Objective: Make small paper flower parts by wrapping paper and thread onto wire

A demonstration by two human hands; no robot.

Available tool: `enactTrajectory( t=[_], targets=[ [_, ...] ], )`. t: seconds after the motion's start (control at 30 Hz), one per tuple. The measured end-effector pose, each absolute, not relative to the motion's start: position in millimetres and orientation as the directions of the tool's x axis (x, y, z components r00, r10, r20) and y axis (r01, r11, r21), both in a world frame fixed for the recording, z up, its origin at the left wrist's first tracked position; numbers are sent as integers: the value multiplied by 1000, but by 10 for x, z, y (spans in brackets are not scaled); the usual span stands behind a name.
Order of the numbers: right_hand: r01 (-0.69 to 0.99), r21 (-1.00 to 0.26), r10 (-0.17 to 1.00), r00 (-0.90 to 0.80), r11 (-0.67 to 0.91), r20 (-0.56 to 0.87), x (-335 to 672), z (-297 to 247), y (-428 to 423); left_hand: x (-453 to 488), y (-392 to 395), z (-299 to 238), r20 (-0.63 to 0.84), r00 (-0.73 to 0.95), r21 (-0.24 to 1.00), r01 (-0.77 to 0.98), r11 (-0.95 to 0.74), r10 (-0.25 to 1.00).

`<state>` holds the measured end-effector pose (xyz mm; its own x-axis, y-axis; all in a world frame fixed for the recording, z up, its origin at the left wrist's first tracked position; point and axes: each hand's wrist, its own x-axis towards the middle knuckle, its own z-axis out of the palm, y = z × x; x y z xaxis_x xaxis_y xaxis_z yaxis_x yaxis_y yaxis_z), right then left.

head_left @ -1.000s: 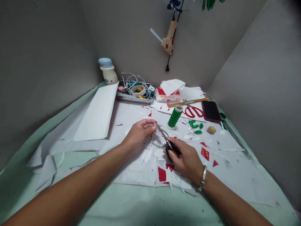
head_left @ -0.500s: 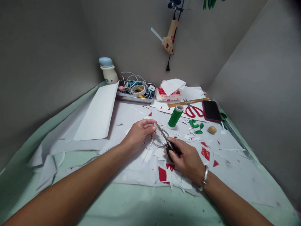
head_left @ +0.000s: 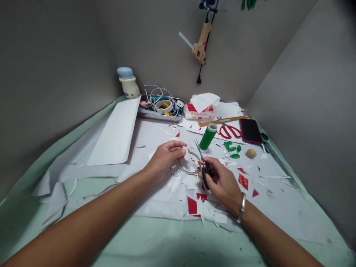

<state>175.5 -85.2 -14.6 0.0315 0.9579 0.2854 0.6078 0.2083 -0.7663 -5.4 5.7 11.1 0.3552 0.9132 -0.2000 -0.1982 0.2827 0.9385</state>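
Observation:
My left hand (head_left: 169, 155) pinches a small white paper piece (head_left: 186, 151) between thumb and fingers; most of it is hidden. Just beneath those fingertips a metal ring (head_left: 190, 172) lies among paper scraps. Black-handled scissors (head_left: 206, 172) are in my right hand (head_left: 223, 181), their slim blades slightly parted and tipped away from me, apart from the paper piece. Beyond the blades stands a spool of green thread (head_left: 208, 138), leaning a little. Green leaf-shaped pieces (head_left: 230, 148) lie to its right.
A phone (head_left: 250, 131), red-handled scissors (head_left: 230, 132) and a small brown round object (head_left: 250, 153) lie at right. A metal tray (head_left: 161, 116) of cords and tape, a tissue pack (head_left: 198, 112) and a bottle (head_left: 129, 87) line the back. A glue gun (head_left: 200, 46) hangs above.
My right hand has drawn the scissors rightward, away from the left fingertips, and the blades now point more toward the spool. My left hand has barely moved.

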Motion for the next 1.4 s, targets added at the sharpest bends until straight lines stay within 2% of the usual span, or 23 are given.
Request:
enactTrajectory(
  t=[0.27, 0.67, 1.4],
  targets=[
    [593, -782, 971, 2, 191, 239, 1742, -195, -842, -28, 21, 125, -173, 347, 950, -187, 248, 922],
    [679, -693, 959, -58, 241, 277, 1726, -219, -859, -7, 20, 114, -194, 355, 946, -180, 270, 915],
    [686, -685, 957, -58, 245, 284, 1746, -212, -859, 3, 35, 56, -197, 397, 941, -178, 286, 896]
  ],
)
